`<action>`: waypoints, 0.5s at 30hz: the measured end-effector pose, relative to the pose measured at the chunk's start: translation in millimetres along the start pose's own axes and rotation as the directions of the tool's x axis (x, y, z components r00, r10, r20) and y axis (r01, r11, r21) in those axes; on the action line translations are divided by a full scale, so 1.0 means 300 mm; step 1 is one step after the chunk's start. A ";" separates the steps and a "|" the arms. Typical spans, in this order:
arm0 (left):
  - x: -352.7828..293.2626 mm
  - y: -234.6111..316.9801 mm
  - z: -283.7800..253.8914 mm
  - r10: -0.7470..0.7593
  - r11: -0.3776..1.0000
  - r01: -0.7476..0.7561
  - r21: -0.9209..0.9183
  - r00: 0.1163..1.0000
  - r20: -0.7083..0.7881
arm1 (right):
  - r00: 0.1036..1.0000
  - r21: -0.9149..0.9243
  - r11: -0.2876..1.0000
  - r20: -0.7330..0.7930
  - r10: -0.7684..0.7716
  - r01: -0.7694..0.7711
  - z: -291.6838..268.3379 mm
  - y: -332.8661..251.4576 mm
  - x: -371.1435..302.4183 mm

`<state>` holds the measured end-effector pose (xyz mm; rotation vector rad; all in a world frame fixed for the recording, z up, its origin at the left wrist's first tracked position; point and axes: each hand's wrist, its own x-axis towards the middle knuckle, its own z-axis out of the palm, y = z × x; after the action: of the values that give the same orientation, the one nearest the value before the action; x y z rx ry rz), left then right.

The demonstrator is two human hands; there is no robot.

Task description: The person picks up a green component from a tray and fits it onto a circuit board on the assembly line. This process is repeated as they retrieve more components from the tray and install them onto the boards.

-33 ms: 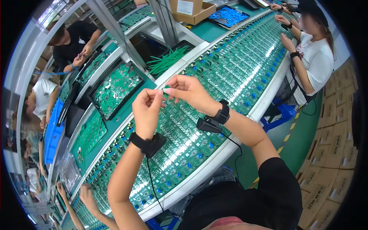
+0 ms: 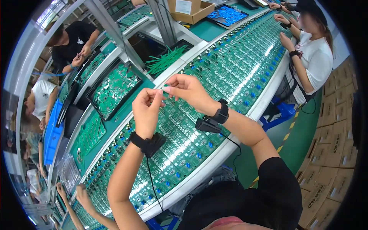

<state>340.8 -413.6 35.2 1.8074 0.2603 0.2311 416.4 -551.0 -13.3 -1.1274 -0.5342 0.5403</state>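
Both my hands are raised over a long row of green circuit boards (image 2: 199, 115), fingertips almost meeting. My right hand (image 2: 188, 91) pinches a small green piece (image 2: 166, 86) between thumb and forefinger; it is too small for me to tell its kind. My left hand (image 2: 147, 111) is closed, thumb against forefinger, right beside that piece. Whatever its fingertips hold is hidden. Small blue and dark parts stand along the edges of the boards. Each wrist wears a black strap with a cabled device.
Beyond the line's far rail lie a black tray of small green boards (image 2: 115, 90), a heap of green strips (image 2: 166, 59), a cardboard box (image 2: 191, 11) and a tray of blue parts (image 2: 227, 16). Co-workers' hands reach over the line at lower left (image 2: 84, 197) and upper right (image 2: 285, 40).
A co-worker's hand at the lower left has shifted slightly left. My own hands hold the same pose.
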 end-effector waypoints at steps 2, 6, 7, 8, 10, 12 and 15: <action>0.008 -0.008 0.033 0.002 1.000 -0.003 0.031 0.999 0.048 | 0.996 -0.057 0.996 -0.051 -0.069 0.067 -0.016 0.010 -0.002; 0.023 -0.026 0.039 -0.026 1.000 0.024 0.020 0.997 0.078 | 0.970 -0.163 0.968 -0.123 -0.212 0.191 -0.036 0.024 0.044; 0.000 -0.017 -0.003 -0.045 0.999 0.044 0.022 0.998 0.049 | 0.970 -0.146 0.972 -0.131 -0.206 0.187 -0.015 0.027 0.065; -0.021 -0.012 -0.019 -0.042 0.999 0.043 -0.009 0.997 0.062 | 0.973 -0.125 0.977 -0.129 -0.191 0.175 0.004 0.042 0.079; -0.057 -0.043 -0.023 -0.025 0.995 0.032 -0.098 0.997 0.075 | 0.981 -0.055 0.989 -0.125 -0.147 0.141 0.015 0.023 0.074; -0.089 -0.042 0.040 0.084 0.973 -0.053 -0.226 0.987 0.133 | 0.967 -0.189 0.971 -0.177 -0.181 0.147 -0.014 -0.026 0.046; -0.199 0.031 0.089 0.090 0.941 -0.027 -0.338 0.981 0.172 | 0.954 -0.210 0.973 -0.257 -0.152 0.098 -0.052 -0.009 0.039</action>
<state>292.1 -458.2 36.5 1.4867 0.0307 0.1373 435.5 -555.1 -14.4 -1.3207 -0.4217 0.2189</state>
